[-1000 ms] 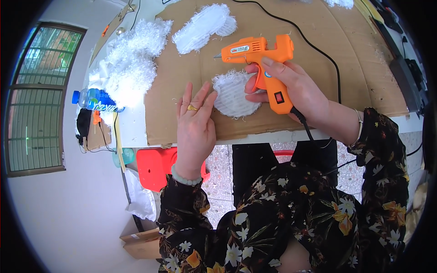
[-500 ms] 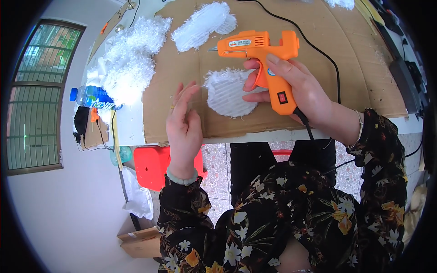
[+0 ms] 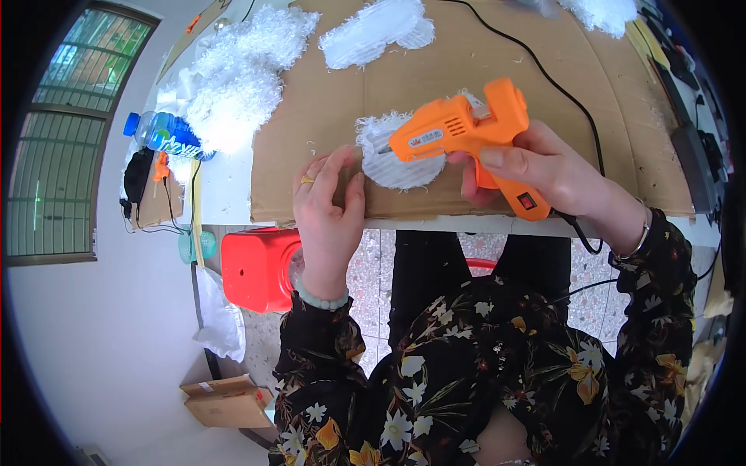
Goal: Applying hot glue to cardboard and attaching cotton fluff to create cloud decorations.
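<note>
My right hand (image 3: 536,167) grips an orange hot glue gun (image 3: 458,128) by its handle. The gun's nozzle points left, over a white oval piece with ribbed lines and a frayed edge (image 3: 381,171), which lies on the brown cardboard sheet (image 3: 311,116). The gun body hides the piece's right part. My left hand (image 3: 330,194) rests at the left edge of this piece, fingers apart and bent, holding nothing that shows. Farther back lies a second white frayed pad (image 3: 365,35) of the same kind, longer and with a smaller lobe at its right.
Fluffy white shredded fibre (image 3: 241,85) heaps up at the left, beside a blue-labelled bottle (image 3: 167,136). A black cord (image 3: 536,58) runs across the cardboard. More white fibre (image 3: 602,12) lies at the far right. A red stool (image 3: 252,268) stands below the table's left edge.
The glue gun has come down and nearer, its nozzle now over the oval piece and tilted. My left hand has moved right, to that piece's edge. The whole view has shifted slightly.
</note>
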Available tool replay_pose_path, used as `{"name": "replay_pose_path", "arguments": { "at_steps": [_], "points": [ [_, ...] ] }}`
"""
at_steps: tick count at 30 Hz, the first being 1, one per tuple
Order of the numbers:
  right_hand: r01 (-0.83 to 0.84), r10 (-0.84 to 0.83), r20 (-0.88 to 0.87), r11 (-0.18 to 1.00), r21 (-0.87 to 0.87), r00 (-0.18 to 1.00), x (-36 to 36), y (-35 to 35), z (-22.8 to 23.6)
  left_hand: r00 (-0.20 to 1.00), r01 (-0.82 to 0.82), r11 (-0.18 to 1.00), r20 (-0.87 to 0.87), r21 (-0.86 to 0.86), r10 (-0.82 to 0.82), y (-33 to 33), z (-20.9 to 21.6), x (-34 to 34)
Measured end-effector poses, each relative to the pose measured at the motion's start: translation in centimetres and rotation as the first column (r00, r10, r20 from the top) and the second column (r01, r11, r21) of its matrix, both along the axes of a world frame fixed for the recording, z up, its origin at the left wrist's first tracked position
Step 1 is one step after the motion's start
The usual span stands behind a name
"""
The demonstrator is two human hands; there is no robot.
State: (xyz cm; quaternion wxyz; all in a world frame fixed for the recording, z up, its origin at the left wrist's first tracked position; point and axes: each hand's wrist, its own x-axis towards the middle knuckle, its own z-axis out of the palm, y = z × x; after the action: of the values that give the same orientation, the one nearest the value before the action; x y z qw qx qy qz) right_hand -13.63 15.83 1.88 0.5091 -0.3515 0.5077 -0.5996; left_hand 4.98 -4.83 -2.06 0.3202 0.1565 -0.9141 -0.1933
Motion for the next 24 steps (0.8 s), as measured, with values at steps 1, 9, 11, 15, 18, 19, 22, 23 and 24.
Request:
{"name": "replay_pose_path", "arguments": {
  "at_steps": [1,9,11,15,18,19,22,23,24],
  "points": [
    [-0.042,0.043,-0.026,0.998,0.042,0.999,-0.1,-0.1,0.0,1.000,0.016,1.000,-0.001,0.015,-0.016,-0.1,0.3,-0.1],
    [-0.082,0.098,-0.107,0.986,0.148,0.989,0.4,-1.3,0.6,0.998,0.044,0.983,-0.049,0.177,-0.036,0.0,0.5,-1.0],
    [-0.077,0.094,-0.114,0.986,0.149,0.989,0.4,-1.5,0.5,0.998,0.040,0.980,-0.054,0.197,-0.030,0.0,0.5,-1.1],
    [-0.064,0.083,-0.122,0.986,0.152,0.989,0.4,-1.7,0.5,0.999,0.021,0.969,-0.054,0.247,-0.008,0.0,0.4,-1.1],
    [-0.070,0.090,-0.116,0.984,0.163,0.989,0.4,-1.9,0.5,0.998,0.042,0.935,-0.060,0.351,-0.023,-0.2,0.3,-1.1],
    [-0.069,0.088,-0.108,0.984,0.166,0.990,0.4,-2.0,0.5,0.999,0.032,0.908,-0.053,0.418,-0.011,-0.1,0.2,-1.2],
    [-0.065,0.092,-0.134,0.979,0.192,0.987,0.4,-2.0,0.4,0.999,0.018,0.866,-0.036,0.499,0.000,0.0,0.5,-1.3],
    [-0.066,0.093,-0.134,0.979,0.192,0.987,0.3,-2.0,0.4,1.000,0.016,0.857,-0.027,0.515,-0.002,0.1,0.5,-1.3],
    [-0.074,0.103,-0.134,0.977,0.201,0.986,0.2,-2.0,0.2,1.000,0.014,0.856,-0.027,0.516,0.000,0.1,0.5,-1.3]
  ]
}}
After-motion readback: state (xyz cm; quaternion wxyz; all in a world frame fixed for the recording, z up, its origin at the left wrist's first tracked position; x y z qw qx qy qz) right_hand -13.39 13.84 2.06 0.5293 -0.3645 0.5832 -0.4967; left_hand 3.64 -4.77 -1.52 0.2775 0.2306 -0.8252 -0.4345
